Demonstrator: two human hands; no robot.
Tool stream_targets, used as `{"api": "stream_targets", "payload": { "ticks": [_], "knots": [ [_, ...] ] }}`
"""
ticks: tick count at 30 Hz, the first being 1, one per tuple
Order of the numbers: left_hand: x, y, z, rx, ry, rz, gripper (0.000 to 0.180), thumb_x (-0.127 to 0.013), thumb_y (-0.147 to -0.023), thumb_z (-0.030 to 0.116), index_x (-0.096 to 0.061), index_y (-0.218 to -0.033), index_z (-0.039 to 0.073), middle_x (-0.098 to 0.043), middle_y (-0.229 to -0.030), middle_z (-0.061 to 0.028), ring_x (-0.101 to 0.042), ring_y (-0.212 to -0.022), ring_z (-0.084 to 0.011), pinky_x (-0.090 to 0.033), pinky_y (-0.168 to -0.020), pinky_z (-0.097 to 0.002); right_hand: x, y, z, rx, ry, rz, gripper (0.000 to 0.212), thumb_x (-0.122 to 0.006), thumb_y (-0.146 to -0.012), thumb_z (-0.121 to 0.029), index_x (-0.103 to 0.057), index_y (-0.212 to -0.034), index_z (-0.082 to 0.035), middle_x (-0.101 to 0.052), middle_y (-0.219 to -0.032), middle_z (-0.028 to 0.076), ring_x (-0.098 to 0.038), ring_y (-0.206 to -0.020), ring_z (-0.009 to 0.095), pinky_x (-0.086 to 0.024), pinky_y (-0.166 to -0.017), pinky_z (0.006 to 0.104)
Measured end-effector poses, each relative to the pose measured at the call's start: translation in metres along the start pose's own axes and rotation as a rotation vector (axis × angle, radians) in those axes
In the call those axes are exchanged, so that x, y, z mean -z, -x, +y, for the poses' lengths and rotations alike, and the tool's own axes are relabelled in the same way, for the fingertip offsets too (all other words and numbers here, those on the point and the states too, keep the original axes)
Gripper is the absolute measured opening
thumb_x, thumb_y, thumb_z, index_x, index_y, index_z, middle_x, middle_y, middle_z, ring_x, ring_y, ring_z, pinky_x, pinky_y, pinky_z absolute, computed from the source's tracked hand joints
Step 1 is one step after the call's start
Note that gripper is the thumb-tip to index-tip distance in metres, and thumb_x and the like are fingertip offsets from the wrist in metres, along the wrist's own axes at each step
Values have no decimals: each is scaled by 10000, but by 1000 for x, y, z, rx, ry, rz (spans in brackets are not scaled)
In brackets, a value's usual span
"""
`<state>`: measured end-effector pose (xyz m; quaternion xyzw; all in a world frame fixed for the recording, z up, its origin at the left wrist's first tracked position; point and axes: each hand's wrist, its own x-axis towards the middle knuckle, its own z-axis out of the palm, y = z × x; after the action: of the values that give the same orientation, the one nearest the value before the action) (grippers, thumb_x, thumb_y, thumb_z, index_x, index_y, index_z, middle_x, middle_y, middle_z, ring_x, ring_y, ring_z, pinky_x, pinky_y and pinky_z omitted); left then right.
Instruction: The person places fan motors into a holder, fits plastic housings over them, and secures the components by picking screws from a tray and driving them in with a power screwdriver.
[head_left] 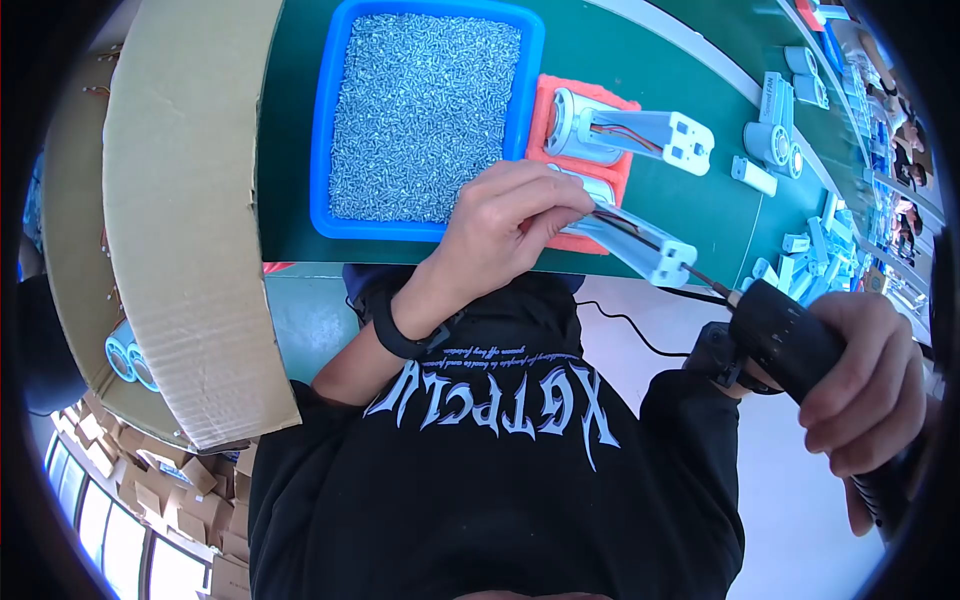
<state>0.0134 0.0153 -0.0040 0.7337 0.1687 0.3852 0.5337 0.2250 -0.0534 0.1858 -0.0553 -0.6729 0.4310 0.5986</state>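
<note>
My right hand [870,385] is wrapped round a black electric screwdriver [785,335]. Its long thin bit points left and meets the end of a white plastic housing [650,252] with wires in its open channel. My left hand [505,215] has thumb and fingertips pinched together at that housing's inner end; what lies between them is hidden. The housing rests in an orange-pink holder [628,105], partly covered by my left hand. Beside it, a second white housing [690,143] with red and dark wires lies in the same holder.
A blue tray [322,140] full of small silver screws [430,110] stands on the green tabletop [730,215] beyond my left hand. A cardboard box [185,200] is at the left. White plastic parts [770,142] lie at the right, with more piled [815,250] nearer.
</note>
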Motion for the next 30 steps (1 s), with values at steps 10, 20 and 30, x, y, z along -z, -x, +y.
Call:
{"api": "stream_targets", "payload": {
  "ticks": [10,20,30],
  "knots": [
    [3,0,16,52,265,138,144,-673,-737,-45,-693,-861,26,-676,-811,-72,-639,-753,-202,-497,-665,-291,-21,7,0,336,114,512,427,-634,-865,-296,-489,-1168,-32,-540,-677,-6,-546,-511,93,-538,-468,238],
    [2,6,18,61,352,111,163,-687,-723,-51,-709,-868,20,-679,-813,-86,-640,-738,-176,-509,-639,-272,-23,2,8,340,50,485,346,-614,-883,-229,-490,-1131,-22,-549,-680,9,-563,-502,106,-551,-455,257],
    [34,-8,31,-130,-266,90,194,-743,-667,24,-690,-854,37,-650,-828,-78,-597,-791,-247,-478,-717,-337,-15,0,-24,-136,135,115,219,-782,-722,-144,-594,-640,-65,-641,-685,45,-636,-550,145,-587,-556,262]
  ]
}}
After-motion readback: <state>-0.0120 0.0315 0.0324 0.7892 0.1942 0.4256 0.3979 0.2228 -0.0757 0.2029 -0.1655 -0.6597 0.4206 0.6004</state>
